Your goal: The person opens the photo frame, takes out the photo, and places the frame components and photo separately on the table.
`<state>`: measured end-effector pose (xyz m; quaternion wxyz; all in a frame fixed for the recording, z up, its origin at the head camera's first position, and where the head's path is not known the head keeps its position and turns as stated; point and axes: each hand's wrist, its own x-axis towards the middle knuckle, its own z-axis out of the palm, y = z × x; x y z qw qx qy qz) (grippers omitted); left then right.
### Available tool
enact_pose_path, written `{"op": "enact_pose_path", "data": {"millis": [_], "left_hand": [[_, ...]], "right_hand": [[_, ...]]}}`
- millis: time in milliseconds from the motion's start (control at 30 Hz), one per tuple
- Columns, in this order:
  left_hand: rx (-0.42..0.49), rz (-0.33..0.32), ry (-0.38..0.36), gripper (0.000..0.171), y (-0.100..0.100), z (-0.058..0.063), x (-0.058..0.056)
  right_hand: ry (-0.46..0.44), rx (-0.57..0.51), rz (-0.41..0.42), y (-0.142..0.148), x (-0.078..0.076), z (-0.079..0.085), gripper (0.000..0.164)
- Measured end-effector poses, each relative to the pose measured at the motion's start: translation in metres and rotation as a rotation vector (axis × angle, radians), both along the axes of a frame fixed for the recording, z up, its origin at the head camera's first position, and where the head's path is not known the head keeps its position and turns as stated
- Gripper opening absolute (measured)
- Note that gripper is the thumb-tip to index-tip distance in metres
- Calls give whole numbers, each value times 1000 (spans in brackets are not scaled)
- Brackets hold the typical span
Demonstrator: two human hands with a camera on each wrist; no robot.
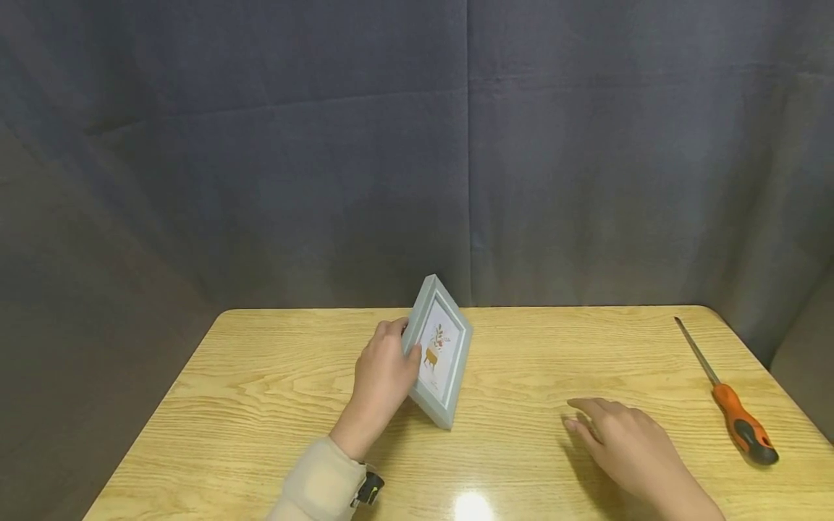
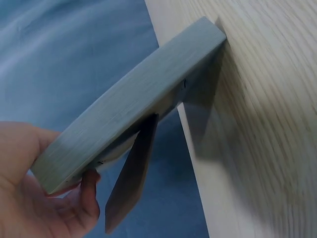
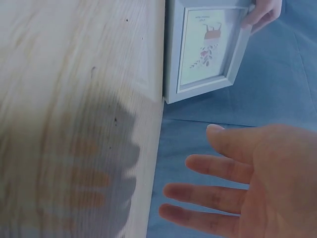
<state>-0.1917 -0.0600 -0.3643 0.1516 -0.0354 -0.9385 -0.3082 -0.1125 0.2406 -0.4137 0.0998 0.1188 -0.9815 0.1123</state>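
Observation:
A pale grey-green picture frame (image 1: 460, 362) with a small plant print stands tilted near the middle of the table. My left hand (image 1: 384, 362) grips its left side, thumb on the front and fingers behind. In the left wrist view the frame (image 2: 129, 99) shows its thick edge, and a brown support leg (image 2: 132, 178) sticks out from its back. One end of the frame comes right down to the wood. My right hand (image 1: 628, 449) hovers over the table to the right of the frame, holding nothing; the right wrist view shows its fingers (image 3: 213, 193) spread and fairly straight.
An orange and black screwdriver (image 1: 739, 420) lies at the table's right side, its blade toward the back. The wooden table (image 1: 260, 405) ends at a dark grey curtain (image 1: 326, 181) behind. A dark watch-like device (image 1: 369, 488) sits on the left wrist.

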Motion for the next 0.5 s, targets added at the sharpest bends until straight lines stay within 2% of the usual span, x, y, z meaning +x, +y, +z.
{"op": "enact_pose_path", "data": {"millis": [500], "left_hand": [[-93, -63, 145, 39, 28, 6, 9]], "right_hand": [[8, 6, 2, 0, -1, -2, 35]]}}
